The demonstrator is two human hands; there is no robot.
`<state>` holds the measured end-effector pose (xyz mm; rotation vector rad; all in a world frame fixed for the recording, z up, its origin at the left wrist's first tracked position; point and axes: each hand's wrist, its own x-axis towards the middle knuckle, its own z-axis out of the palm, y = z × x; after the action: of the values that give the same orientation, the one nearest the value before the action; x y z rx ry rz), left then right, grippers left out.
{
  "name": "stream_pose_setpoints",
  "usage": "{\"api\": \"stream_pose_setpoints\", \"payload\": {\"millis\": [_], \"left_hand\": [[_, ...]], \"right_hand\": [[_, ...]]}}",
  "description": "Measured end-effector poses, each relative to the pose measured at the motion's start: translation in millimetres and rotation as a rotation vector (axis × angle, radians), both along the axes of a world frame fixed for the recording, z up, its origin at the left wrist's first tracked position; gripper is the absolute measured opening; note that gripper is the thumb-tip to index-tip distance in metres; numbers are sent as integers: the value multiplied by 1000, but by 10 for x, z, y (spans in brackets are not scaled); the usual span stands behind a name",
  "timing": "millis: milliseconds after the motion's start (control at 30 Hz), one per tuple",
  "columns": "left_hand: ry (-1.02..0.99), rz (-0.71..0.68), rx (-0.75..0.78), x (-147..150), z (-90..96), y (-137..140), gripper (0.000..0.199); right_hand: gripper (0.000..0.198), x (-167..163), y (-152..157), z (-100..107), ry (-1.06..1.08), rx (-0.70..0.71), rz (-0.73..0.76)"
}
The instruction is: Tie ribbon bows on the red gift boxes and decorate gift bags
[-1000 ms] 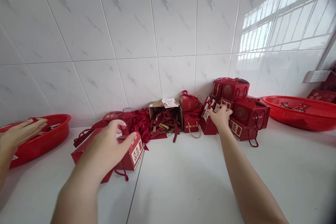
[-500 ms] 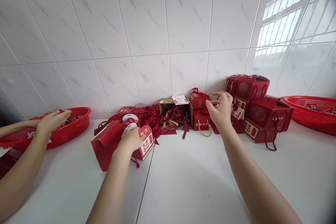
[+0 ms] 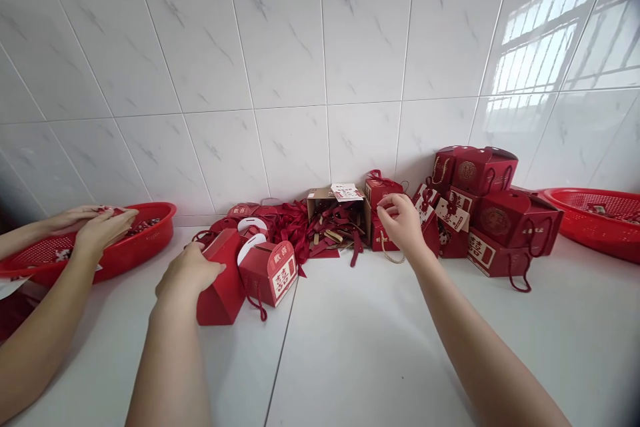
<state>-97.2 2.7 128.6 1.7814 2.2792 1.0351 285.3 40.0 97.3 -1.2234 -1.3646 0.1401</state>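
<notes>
My left hand (image 3: 187,273) grips a plain red gift box (image 3: 223,280), its thumb across the near face and the other fingers behind the left side. Just right of it stands a red gift box with a white double-happiness label (image 3: 270,273), a red cord hanging from its side. My right hand (image 3: 403,223) hovers in front of small stacked red boxes (image 3: 383,190), its fingers loosely bent with nothing visible between them. An open cardboard box (image 3: 367,220) full of dark red ribbon strips lies left of that hand, with white-and-red cards (image 3: 347,192) on top.
Red ribbons (image 3: 290,227) are heaped by the wall. Several red gift boxes (image 3: 515,217) are stacked on the right, beside a red plastic basket (image 3: 570,223). At the left, another person's hands (image 3: 103,233) hold a small item over a red basket (image 3: 155,240).
My left hand has moved left from the labelled box onto the plain red box, which has turned slightly. My right hand has shifted left and its fingers have curled in.
</notes>
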Motion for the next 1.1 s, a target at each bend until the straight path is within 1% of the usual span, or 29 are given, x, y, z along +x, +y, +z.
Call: {"api": "stream_pose_setpoints", "payload": {"millis": [67, 133, 167, 200, 267, 300, 367, 400, 467, 500, 533, 600, 633, 667, 733, 767, 833, 933, 967, 1000, 1033, 1100], "left_hand": [[-8, 88, -67, 66, 139, -112, 57], [23, 143, -48, 220, 335, -297, 66], [53, 173, 3, 318, 435, -410, 69], [70, 195, 102, 421, 525, -526, 71], [51, 154, 274, 629, 647, -734, 63], [2, 109, 336, 725, 673, -809, 60], [-151, -29, 378, 898, 664, -887, 54], [-234, -115, 376, 975, 639, -893, 53], [-382, -296, 386, 1115, 577, -865, 52], [-435, -400, 390, 1181, 550, -846, 50], [-476, -510, 390, 1244, 530, -830, 48], [-547, -674, 399, 1362, 513, -819, 40], [-585, -715, 416, 1414, 513, -825, 36], [-622, -726, 447, 1463, 515, -835, 31], [-691, -707, 513, 1546, 517, -858, 27], [-714, -699, 533, 1580, 515, -867, 28], [-758, -700, 539, 1634, 501, -871, 37], [-845, -702, 519, 1666, 466, -845, 64], [-853, -702, 521, 1662, 454, -830, 68], [-839, -704, 521, 1652, 444, -812, 63], [-807, -710, 516, 1638, 435, -794, 52], [-732, -730, 494, 1605, 427, -761, 21]], "right_hand": [[7, -38, 79, -99, -16, -39, 10], [6, -64, 142, -170, -24, -75, 19], [6, -75, 157, -183, -25, -86, 24], [6, -86, 155, -176, -24, -90, 33], [8, -119, 91, -106, -22, -79, 67], [11, -142, 27, -47, -27, -66, 91], [20, -209, -156, 93, -32, -26, 214], [28, -252, -266, 160, -29, -3, 309], [49, -354, -492, 262, 51, 33, 604], [55, -408, -595, 294, 118, 30, 727], [56, -462, -684, 313, 200, 9, 830], [46, -555, -815, 328, 381, -59, 937], [40, -590, -857, 332, 462, -84, 955], [34, -615, -886, 337, 526, -94, 955], [28, -641, -920, 358, 599, -75, 931], [27, -642, -930, 372, 613, -66, 918], [26, -634, -943, 400, 614, -67, 896], [26, -615, -949, 416, 578, -66, 879], [27, -610, -947, 413, 563, -51, 870], [27, -606, -943, 408, 550, -34, 857], [27, -603, -937, 402, 539, -21, 841], [27, -599, -922, 389, 521, -14, 808]]}}
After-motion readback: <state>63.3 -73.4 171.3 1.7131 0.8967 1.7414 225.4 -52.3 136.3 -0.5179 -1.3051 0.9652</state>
